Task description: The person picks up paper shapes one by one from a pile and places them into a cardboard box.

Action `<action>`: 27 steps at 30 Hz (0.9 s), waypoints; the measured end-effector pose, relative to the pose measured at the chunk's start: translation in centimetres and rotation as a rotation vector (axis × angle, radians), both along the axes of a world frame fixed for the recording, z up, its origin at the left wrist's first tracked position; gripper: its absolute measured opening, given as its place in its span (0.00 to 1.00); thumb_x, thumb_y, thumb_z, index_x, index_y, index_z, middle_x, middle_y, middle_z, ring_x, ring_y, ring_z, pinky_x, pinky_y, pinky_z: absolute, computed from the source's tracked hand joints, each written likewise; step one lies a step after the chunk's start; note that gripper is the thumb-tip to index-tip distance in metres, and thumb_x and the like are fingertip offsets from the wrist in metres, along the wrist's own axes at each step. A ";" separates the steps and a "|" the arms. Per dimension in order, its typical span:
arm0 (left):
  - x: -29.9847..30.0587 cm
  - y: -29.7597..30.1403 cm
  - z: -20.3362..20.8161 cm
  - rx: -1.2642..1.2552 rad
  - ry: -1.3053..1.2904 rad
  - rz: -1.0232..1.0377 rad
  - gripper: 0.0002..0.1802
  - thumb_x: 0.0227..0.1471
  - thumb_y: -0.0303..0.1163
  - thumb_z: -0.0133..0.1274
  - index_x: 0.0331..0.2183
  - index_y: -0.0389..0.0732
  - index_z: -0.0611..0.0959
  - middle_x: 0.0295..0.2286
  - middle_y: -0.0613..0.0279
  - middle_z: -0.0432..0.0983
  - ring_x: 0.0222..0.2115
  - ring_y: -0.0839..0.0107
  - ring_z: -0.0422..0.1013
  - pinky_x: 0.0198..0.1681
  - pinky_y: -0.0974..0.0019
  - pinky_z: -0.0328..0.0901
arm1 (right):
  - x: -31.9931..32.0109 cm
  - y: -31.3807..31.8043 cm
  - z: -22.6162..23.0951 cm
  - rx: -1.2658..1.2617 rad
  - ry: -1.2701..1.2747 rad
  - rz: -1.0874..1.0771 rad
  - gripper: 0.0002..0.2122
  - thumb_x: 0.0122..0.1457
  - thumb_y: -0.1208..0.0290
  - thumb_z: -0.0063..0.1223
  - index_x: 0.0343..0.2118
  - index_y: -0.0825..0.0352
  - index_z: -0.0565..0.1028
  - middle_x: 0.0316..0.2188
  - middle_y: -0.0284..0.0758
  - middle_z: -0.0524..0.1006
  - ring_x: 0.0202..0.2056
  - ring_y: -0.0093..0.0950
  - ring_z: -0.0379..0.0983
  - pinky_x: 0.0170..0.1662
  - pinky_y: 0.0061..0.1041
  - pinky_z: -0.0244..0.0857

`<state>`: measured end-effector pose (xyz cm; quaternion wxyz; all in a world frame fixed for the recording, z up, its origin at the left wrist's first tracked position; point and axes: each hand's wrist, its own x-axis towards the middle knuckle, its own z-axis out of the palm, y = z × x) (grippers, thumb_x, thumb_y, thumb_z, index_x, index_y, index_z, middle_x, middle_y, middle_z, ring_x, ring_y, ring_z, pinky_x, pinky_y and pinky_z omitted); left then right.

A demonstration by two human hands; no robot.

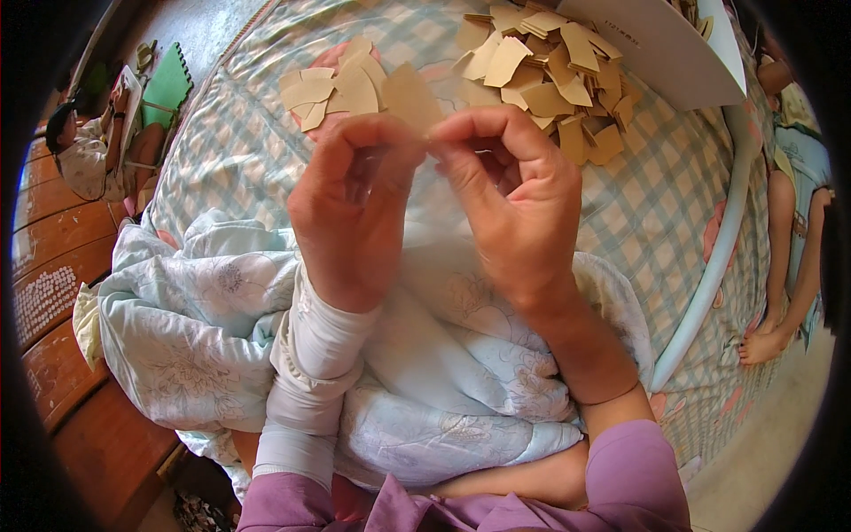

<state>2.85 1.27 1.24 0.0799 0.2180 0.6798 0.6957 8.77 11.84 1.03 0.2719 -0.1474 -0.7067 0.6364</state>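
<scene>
A tan card piece (411, 99) stands up between my fingertips, slightly blurred. My left hand (348, 208), with a white sleeve on its forearm, is closed in a pinch on the lower edge of the piece. At its lower right corner my right hand (523, 199) pinches with thumb and forefinger, and the fingertips of both hands almost meet. Just beyond my left hand lies a small pile of similar card pieces (310, 91) on the checked bedding. Past my right hand spreads a larger heap of tan pieces (545, 75).
A white box (665, 44) stands at the back right, with more pieces inside. A pale floral quilt (204, 328) covers my lap. Beyond a light blue bar (714, 284) are a person's bare legs (784, 257). At far left another person (97, 151) sits near a green mat (168, 84).
</scene>
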 end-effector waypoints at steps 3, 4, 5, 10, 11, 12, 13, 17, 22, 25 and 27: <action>-0.1 -0.4 0.2 -0.047 -0.040 -0.032 0.08 0.48 0.15 0.49 0.33 0.32 0.73 0.29 0.66 0.71 0.32 0.81 0.67 0.38 0.79 0.62 | -0.2 0.0 0.0 -0.243 0.004 0.014 0.03 0.50 0.81 0.52 0.28 0.69 0.72 0.25 0.35 0.74 0.26 0.22 0.72 0.33 0.20 0.66; 0.0 -0.4 0.3 -0.048 -0.039 -0.031 0.08 0.48 0.15 0.49 0.33 0.32 0.73 0.29 0.66 0.71 0.32 0.81 0.67 0.38 0.79 0.62 | -0.1 0.1 0.2 -0.283 -0.009 0.028 0.03 0.50 0.81 0.52 0.28 0.70 0.72 0.25 0.34 0.74 0.27 0.21 0.72 0.33 0.19 0.66; 0.0 -0.4 0.4 -0.004 -0.074 -0.032 0.08 0.47 0.15 0.49 0.33 0.32 0.73 0.30 0.66 0.71 0.32 0.81 0.68 0.38 0.78 0.62 | -0.1 0.1 0.2 -0.323 -0.022 0.042 0.03 0.50 0.81 0.52 0.29 0.70 0.72 0.25 0.34 0.75 0.27 0.20 0.72 0.33 0.19 0.66; 0.1 0.2 0.5 0.041 -0.094 -0.014 0.08 0.47 0.15 0.50 0.33 0.32 0.73 0.30 0.67 0.71 0.32 0.81 0.68 0.37 0.78 0.63 | -0.2 0.2 0.0 -0.215 0.002 0.006 0.04 0.49 0.81 0.52 0.30 0.69 0.72 0.25 0.35 0.74 0.26 0.23 0.72 0.33 0.20 0.66; 0.2 0.2 0.4 -0.014 -0.059 -0.010 0.07 0.47 0.15 0.50 0.32 0.32 0.74 0.29 0.67 0.71 0.33 0.80 0.68 0.37 0.78 0.63 | -0.2 0.3 0.1 -0.084 0.004 -0.009 0.05 0.49 0.81 0.52 0.30 0.68 0.72 0.25 0.35 0.74 0.26 0.25 0.72 0.33 0.21 0.66; 0.2 0.1 0.5 -0.070 -0.021 -0.004 0.06 0.47 0.16 0.51 0.32 0.32 0.74 0.29 0.67 0.71 0.34 0.80 0.68 0.37 0.77 0.63 | -0.1 0.4 0.0 -0.085 0.005 -0.008 0.05 0.49 0.81 0.52 0.30 0.68 0.72 0.25 0.35 0.74 0.26 0.25 0.72 0.33 0.21 0.66; 0.1 0.0 0.5 -0.070 -0.020 -0.003 0.06 0.47 0.16 0.51 0.32 0.32 0.74 0.29 0.67 0.71 0.34 0.80 0.68 0.37 0.77 0.63 | -0.1 0.5 -0.1 0.067 0.020 -0.023 0.05 0.48 0.82 0.52 0.29 0.68 0.72 0.25 0.36 0.73 0.25 0.28 0.72 0.32 0.23 0.65; -0.5 -0.4 0.2 -0.193 0.125 0.021 0.03 0.49 0.19 0.51 0.31 0.31 0.75 0.27 0.67 0.72 0.32 0.80 0.67 0.38 0.76 0.63 | -0.4 0.5 -0.2 0.347 0.063 -0.061 0.05 0.48 0.82 0.52 0.28 0.67 0.72 0.24 0.38 0.72 0.25 0.35 0.70 0.29 0.27 0.64; -3.4 -1.4 -1.5 0.029 -0.082 0.150 0.09 0.52 0.26 0.51 0.36 0.34 0.76 0.28 0.68 0.72 0.31 0.80 0.65 0.38 0.77 0.60 | -0.2 3.7 -0.6 0.514 0.104 -0.249 0.04 0.53 0.81 0.52 0.32 0.69 0.73 0.28 0.31 0.74 0.29 0.17 0.70 0.34 0.16 0.65; -5.1 -1.6 -2.8 -0.350 0.245 0.234 0.16 0.48 0.28 0.56 0.40 0.36 0.76 0.33 0.63 0.72 0.33 0.75 0.68 0.36 0.74 0.63 | 0.0 6.2 -0.1 0.642 0.117 -0.444 0.07 0.52 0.82 0.50 0.34 0.67 0.74 0.30 0.32 0.73 0.28 0.22 0.69 0.33 0.19 0.64; -5.8 -0.9 -3.5 -0.559 0.495 0.243 0.22 0.42 0.30 0.60 0.42 0.39 0.75 0.38 0.57 0.72 0.35 0.70 0.70 0.35 0.70 0.65 | -0.2 6.6 0.1 0.697 0.138 -0.487 0.08 0.50 0.83 0.50 0.33 0.66 0.74 0.29 0.33 0.72 0.26 0.26 0.69 0.30 0.21 0.64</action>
